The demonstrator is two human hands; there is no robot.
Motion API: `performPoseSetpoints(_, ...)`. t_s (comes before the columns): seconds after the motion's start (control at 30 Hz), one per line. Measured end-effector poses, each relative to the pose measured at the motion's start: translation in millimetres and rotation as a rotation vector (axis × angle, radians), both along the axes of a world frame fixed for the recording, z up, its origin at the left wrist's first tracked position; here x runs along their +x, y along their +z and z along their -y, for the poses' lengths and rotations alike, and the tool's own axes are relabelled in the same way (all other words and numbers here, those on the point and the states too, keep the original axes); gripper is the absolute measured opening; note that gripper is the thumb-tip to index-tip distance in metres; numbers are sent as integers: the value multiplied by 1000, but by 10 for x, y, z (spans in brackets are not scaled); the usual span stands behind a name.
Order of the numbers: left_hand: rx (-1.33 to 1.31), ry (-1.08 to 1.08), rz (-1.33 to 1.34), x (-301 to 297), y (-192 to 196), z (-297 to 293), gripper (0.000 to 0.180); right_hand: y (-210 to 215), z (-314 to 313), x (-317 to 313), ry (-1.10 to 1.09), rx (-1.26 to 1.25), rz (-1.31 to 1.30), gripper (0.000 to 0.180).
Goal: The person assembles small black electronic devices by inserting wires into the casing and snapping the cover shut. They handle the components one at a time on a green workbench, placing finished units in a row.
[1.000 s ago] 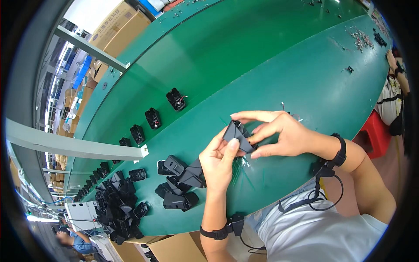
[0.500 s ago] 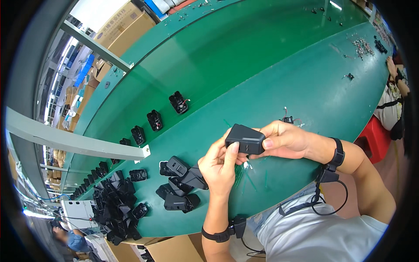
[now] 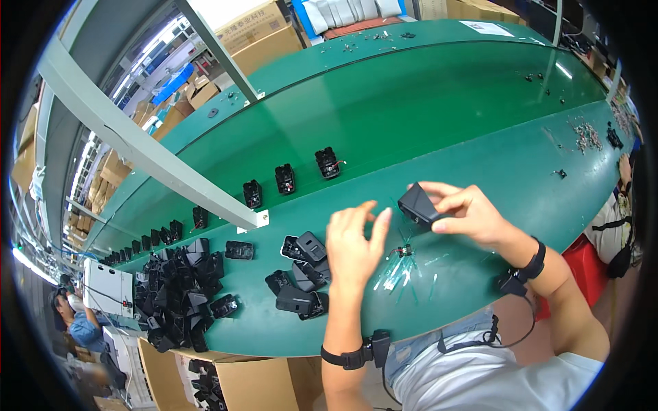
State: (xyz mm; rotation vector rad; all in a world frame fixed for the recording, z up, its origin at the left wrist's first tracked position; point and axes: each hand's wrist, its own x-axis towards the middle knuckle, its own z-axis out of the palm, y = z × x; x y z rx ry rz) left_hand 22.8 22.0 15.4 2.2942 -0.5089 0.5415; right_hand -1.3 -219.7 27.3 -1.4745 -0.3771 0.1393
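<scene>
My right hand (image 3: pixel 469 216) grips a black plastic housing (image 3: pixel 418 205) between thumb and fingers, tilted above the bench. Left of it, my left hand (image 3: pixel 353 240) is raised and empty, its fingers apart. On the bench between the hands lies a small part with wires (image 3: pixel 404 251), among scattered thin clear-green strips (image 3: pixel 396 275). Beside my left forearm sits a small group of black housings (image 3: pixel 295 299), some with their hollow insides showing. The inside of the held housing is turned out of sight.
A heap of black housings (image 3: pixel 179 294) covers the bench's left end. Open housings (image 3: pixel 284 179) with wires stand in a row along the green belt (image 3: pixel 411 96). A grey metal post (image 3: pixel 157 144) rises at left. Cardboard boxes (image 3: pixel 253 383) are below. Another person's arm (image 3: pixel 625 168) shows at far right.
My left hand has let go of the housing and moved apart from it. The housing, now in my right hand alone, has been tilted. The whole view has shifted.
</scene>
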Motion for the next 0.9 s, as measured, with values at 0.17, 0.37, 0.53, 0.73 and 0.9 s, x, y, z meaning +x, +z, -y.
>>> performPoseSetpoints(0.17,402,30,-230,-43,-15,-282,73,96,3,739,-54,-682,545,29)
performPoseSetpoints(0.37,395,20,-321,-28,5,-339,79,-58,-81,1641,-269,-1123,499,28)
performPoseSetpoints(0.53,544,17,-357,-81,33,-571,67,-255,-324,1942,-319,-1373,505,26)
performPoseSetpoints(0.73,474,35,-298,-73,66,-402,34,-393,-265,2011,-169,-1374,564,27)
performPoseSetpoints(0.9,249,45,-160,-69,64,-161,37,-461,-140,1989,-115,-1399,621,33)
